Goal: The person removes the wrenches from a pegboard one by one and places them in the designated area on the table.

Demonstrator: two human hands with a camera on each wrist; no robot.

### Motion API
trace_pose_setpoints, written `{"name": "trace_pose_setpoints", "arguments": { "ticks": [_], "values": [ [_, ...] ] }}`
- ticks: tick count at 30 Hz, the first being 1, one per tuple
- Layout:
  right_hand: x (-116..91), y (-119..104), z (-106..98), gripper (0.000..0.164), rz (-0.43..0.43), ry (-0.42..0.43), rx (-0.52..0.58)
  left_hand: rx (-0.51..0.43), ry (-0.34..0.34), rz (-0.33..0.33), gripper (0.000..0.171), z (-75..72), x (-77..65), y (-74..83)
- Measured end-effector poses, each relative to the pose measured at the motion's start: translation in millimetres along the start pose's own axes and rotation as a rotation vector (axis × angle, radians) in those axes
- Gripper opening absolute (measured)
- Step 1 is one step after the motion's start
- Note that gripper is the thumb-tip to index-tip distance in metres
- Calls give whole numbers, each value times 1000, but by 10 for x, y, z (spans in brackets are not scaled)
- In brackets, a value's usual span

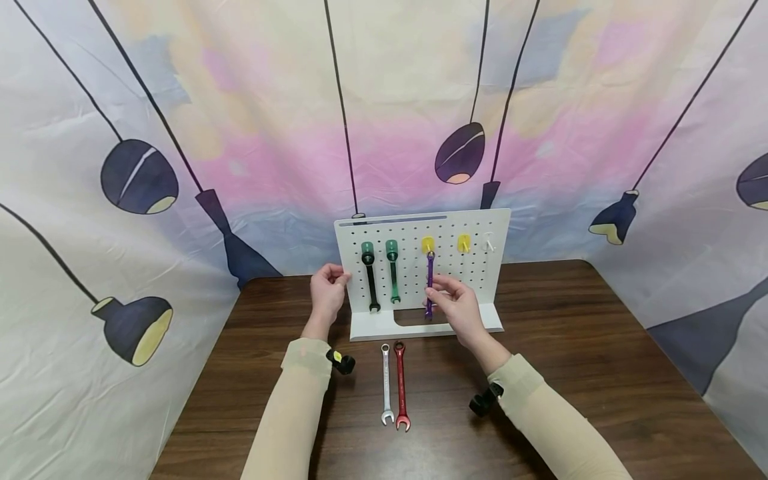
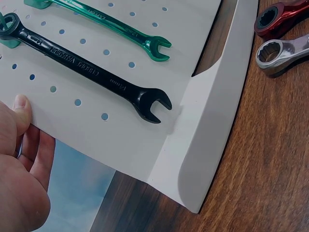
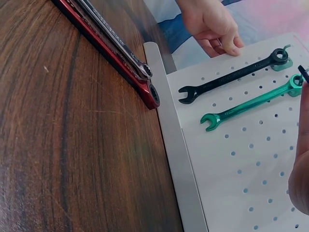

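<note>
A white pegboard (image 1: 473,223) stands upright on its base. My left hand (image 1: 328,293) pinches its left edge, thumb on the front and fingers behind. In my right hand (image 1: 459,310) is a purple wrench (image 1: 430,273), gripped by its lower part between thumb and fingers. The wrench's ring end overlaps a yellow hook (image 1: 428,245) in the head view. To the left, a black wrench (image 2: 87,72) and a green wrench (image 2: 111,21) hang by their ring ends from green hooks. The right wrist view shows only part of the right hand at its right edge.
A silver wrench (image 1: 387,387) and a red wrench (image 1: 401,387) lie side by side on the brown wooden table (image 1: 600,373), in front of the board. Farther right on the board are another yellow hook (image 1: 465,243) and a white hook (image 1: 489,242). Patterned cloth (image 1: 396,100) hangs behind.
</note>
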State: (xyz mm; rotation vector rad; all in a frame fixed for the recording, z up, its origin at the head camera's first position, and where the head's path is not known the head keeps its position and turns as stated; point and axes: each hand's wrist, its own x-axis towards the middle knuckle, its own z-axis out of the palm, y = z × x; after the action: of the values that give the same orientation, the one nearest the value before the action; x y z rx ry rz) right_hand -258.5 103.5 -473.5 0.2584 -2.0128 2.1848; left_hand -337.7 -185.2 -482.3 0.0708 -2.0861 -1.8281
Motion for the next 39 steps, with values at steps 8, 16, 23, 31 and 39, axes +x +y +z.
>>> {"name": "trace_pose_setpoints", "arguments": {
  "ticks": [8, 16, 23, 31, 39],
  "values": [
    [-3, -3, 6, 35, -22, -7, 30, -10, 0, 16, 10, 6, -3, -11],
    [-3, -23, 19, 37, -35, -19, 46, -18, -8, 25, 10, -6, -2, -13],
    [-17, -34, 19, 38, -35, -22, 28, -20, -12, 23, 10, -14, -9, -10],
    [-50, -18, 15, 35, -40, -10, 14, -13, -9, 16, 11, -6, -10, -2],
    [-75, -9, 7, 34, -27, -13, 34, -10, -9, 19, 10, -12, -14, 12]
  ]
}}
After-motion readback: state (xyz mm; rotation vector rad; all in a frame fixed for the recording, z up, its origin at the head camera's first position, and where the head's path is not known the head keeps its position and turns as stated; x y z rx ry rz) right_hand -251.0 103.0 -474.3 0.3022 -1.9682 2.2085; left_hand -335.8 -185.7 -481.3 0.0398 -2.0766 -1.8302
